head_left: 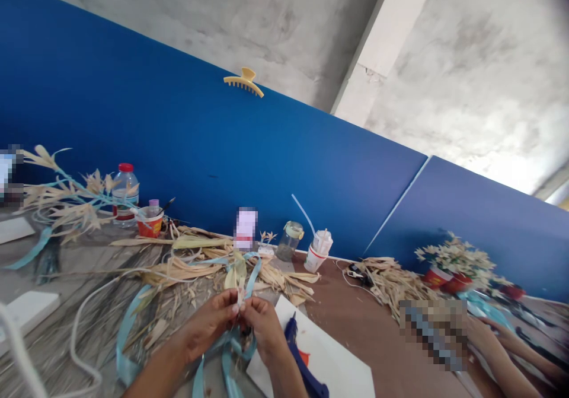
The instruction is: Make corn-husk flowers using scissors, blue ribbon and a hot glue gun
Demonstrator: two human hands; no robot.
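Husk piece [240,295], pale, pinched between left hand [217,316] and right hand [263,322], both grips closed on it, above counter [342,315]. Step in hand, seemingly: fingertip shaping; next move likely calls for light, even pressure.

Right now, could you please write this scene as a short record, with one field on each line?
Left hand: pinching a small pale piece
Right hand: at the same piece, close beside the left
Near right forearm: blue glue gun over a white board
Beyond the hands: scattered dry husks
Far edge: phone, lidded jar, paper cup
Divider top: yellow claw clip
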